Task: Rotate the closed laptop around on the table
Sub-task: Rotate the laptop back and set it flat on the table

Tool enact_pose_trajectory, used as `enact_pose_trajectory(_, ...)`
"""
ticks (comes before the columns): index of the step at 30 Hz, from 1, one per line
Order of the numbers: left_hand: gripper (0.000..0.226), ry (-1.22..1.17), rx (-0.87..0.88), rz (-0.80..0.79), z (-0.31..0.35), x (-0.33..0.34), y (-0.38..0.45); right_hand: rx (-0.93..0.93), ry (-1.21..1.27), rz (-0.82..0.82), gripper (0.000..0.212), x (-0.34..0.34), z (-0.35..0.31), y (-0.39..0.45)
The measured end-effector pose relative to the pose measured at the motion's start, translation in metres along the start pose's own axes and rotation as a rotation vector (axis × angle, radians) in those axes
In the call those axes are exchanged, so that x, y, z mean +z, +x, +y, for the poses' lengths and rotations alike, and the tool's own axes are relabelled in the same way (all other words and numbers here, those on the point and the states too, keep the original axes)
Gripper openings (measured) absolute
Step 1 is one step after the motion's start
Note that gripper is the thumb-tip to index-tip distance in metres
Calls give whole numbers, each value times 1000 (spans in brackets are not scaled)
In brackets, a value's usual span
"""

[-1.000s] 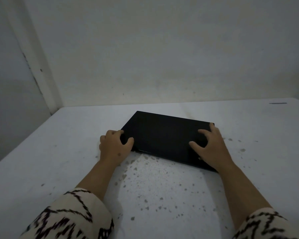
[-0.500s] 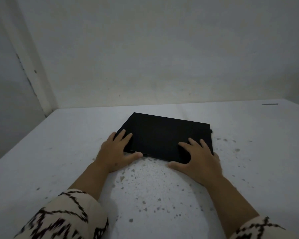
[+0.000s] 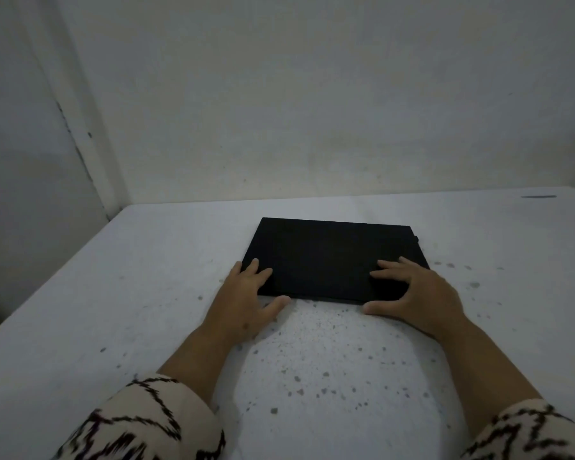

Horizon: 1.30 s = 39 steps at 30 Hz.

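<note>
A closed black laptop (image 3: 329, 254) lies flat on the white speckled table (image 3: 140, 293), its long sides almost parallel to the back wall. My left hand (image 3: 243, 303) is at its near left corner, fingers spread on the lid and thumb against the near edge. At the near right corner my right hand (image 3: 419, 297) does the same, with fingers on the lid and thumb along the front edge. A small dark stub (image 3: 416, 239) sticks out of the laptop's far right side.
A pale wall (image 3: 312, 111) rises directly behind the table, with a corner post (image 3: 80, 144) at the left where the table's left edge drops off. A thin dark mark (image 3: 538, 196) lies at the far right. Grey flecks dot the table near me.
The laptop has turned from a skewed angle to nearly square with the wall. Both hands slid from its corners to the near edge, fingers now flat on the lid.
</note>
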<state>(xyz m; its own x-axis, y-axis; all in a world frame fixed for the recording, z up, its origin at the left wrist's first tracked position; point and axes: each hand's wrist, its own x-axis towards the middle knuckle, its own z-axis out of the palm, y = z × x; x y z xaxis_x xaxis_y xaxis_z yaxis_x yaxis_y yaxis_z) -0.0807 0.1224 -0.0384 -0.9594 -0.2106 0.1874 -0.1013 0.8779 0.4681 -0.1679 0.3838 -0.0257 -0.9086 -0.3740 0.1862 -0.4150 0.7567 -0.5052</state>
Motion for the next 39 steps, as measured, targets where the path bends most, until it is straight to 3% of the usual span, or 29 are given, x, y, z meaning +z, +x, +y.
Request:
enact_pose_trajectory(12, 61, -194, -55, 86, 23, -1, -28, 9, 91, 41, 81, -6, 9, 2)
enact_pose_trajectory(19, 37, -477, -135, 287, 33, -8, -38, 10, 148, 76, 77, -8, 14, 3)
enact_pose_trajectory(28, 14, -688, -205, 353, 43, -7, -49, 17, 131, 105, 78, -7, 20, 6)
enact_pose_trajectory(32, 27, -688, -227, 337, 43, -6, -51, -1, 22, 89, 87, -6, 20, 6)
enact_pose_trajectory(35, 18, -562, -219, 246, 41, -2, -49, 3, -67, 43, 97, -6, 14, 5)
enact_pose_trajectory(39, 60, -280, -231, 123, 42, 5, -44, 9, -193, -79, 115, 1, 0, -2)
